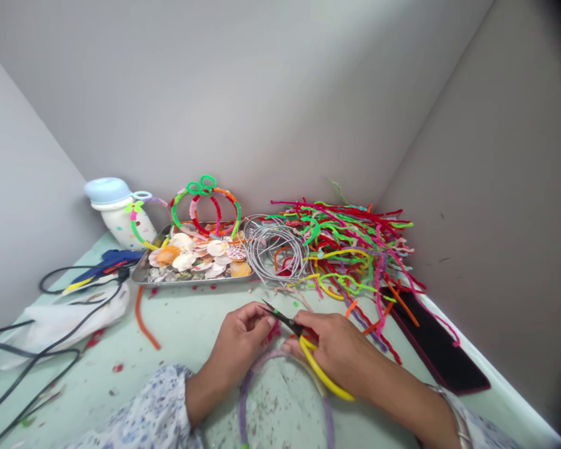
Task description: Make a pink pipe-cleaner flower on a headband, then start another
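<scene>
My right hand (339, 352) is closed round a pair of scissors (318, 373) with yellow handles and dark blades. The blades point left and reach the fingertips of my left hand (243, 337). That hand pinches a bit of pink pipe cleaner (274, 332), mostly hidden by the thumb. A speck of green shows by the blades. Below both hands, a headband (244, 399) wrapped in purple and pale pipe cleaner arches over the table, its top close under my fingers. Whether my left hand also touches the headband, I cannot tell.
A metal tray (191, 282) of seashells stands at the back, with finished headbands (175, 212) over it. Right of it lie coiled grey wire hoops (278, 252) and a heap of pipe cleaners (350, 243). A bottle (121, 218), black cables (42, 355) and a black case (442, 343) are around.
</scene>
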{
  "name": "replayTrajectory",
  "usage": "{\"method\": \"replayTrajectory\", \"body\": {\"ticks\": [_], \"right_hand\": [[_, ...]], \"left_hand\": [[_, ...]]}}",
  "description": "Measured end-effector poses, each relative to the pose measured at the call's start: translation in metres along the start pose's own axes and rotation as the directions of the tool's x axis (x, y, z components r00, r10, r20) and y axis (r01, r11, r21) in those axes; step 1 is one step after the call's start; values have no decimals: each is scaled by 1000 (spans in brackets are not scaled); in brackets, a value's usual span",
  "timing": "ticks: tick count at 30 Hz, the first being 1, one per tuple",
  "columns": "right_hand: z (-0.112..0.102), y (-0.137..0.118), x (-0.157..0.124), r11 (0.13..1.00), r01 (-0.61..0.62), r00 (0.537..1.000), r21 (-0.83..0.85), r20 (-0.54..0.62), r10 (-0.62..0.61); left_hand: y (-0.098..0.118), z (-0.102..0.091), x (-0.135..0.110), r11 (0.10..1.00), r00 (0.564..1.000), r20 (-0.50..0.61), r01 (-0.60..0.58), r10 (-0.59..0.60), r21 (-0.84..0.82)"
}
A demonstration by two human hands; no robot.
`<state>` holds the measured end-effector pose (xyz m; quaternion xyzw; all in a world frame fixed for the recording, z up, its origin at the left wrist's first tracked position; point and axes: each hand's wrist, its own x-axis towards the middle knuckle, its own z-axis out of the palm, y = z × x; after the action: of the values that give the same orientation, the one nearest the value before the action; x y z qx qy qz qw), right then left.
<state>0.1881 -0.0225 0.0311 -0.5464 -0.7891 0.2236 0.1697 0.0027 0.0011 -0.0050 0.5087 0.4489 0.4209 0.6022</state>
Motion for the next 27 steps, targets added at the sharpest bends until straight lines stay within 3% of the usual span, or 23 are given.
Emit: {"method": "replayTrajectory", "body": {"ticks": [10,17,27], "right_hand": [[-3,3,1,998,-45,999,-32,28,46],[-8,2,2,993,-107,994,-46,30,109],[-5,-7,-2,998,-62,997,-18,39,63]], "left_hand": [[2,0,-1,999,1000,-29,5,-3,51],[7,3,1,997,995,-81,53,-58,-64],[4,0,2,997,998,-56,20,-24,-77]]}}
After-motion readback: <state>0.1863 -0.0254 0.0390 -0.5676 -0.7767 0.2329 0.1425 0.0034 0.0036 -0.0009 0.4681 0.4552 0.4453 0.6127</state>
